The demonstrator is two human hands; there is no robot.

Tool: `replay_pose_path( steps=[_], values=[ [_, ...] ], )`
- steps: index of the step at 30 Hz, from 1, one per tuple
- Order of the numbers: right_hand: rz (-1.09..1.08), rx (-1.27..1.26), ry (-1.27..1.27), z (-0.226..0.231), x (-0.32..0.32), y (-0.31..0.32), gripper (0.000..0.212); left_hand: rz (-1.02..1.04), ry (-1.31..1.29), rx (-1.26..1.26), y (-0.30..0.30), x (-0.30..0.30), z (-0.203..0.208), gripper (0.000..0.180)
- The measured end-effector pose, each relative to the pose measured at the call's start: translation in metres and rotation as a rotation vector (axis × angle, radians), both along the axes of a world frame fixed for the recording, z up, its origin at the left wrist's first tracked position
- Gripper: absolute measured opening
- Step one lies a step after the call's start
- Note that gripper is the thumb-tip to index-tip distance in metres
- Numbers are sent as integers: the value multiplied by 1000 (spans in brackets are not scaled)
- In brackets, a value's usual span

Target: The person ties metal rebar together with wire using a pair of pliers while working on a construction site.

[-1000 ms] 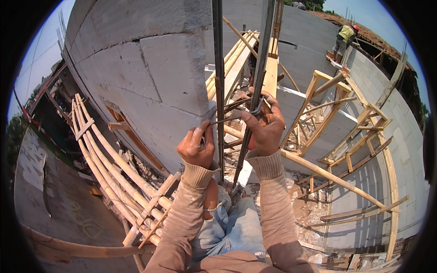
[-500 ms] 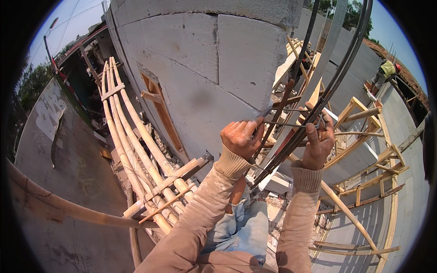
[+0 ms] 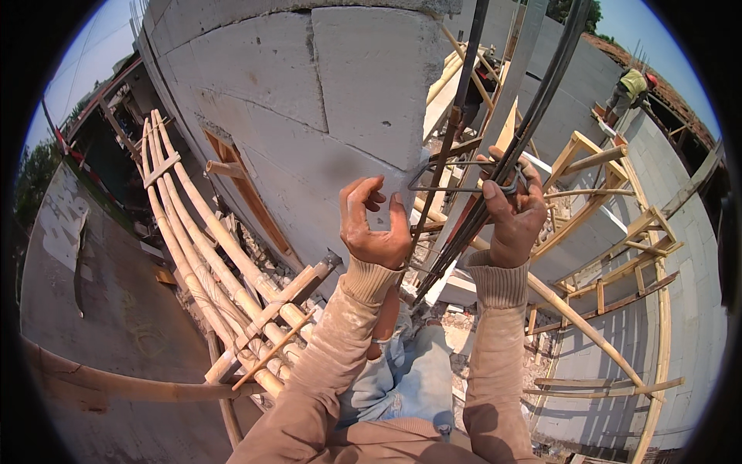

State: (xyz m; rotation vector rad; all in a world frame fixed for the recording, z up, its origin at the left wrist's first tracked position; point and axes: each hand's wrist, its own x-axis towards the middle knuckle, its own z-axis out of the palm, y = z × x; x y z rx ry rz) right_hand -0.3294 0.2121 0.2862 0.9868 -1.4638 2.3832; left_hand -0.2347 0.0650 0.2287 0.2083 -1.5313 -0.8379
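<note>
Step in hand, by the look of it: fitting the wire stirrup at the dark upright bars, beside the block wall's corner. Your right hand, thumb up, grips its right end. Your left hand is empty, fingers curled, thumb apart, just below its left end. Next move probably calls for levelling the stirrup, left hand steadying it.

Faded light-blue jeans cover the legs, the cloth creased. On either side of the jeans are long tan-brown sleeves, wrinkled, the left with paler, dusty-looking smudges, and finished in ribbed cuffs. Below the jeans shows the matching brown top. Both hands are bare.
</note>
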Motion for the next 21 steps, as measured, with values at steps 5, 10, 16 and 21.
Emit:
replay_pose_path(
  steps=[5, 10, 16, 21],
  values=[
    [-50, -77, 31, -1, 3, -9, 62, 88, 117, 26, 12, -29, 23, 61],
    [-77, -60, 12, -1, 4, -13, 62, 193, 9, -56, 15, -70, 37, 71],
    [-136, -56, 120, -10, -1, -22, 56, 215, 19, -255, 14, -68, 30, 77],
    [-158, -82, 131, -14, 0, -28, 59, 209, 5, -323, 14, -71, 27, 76]
  ],
)
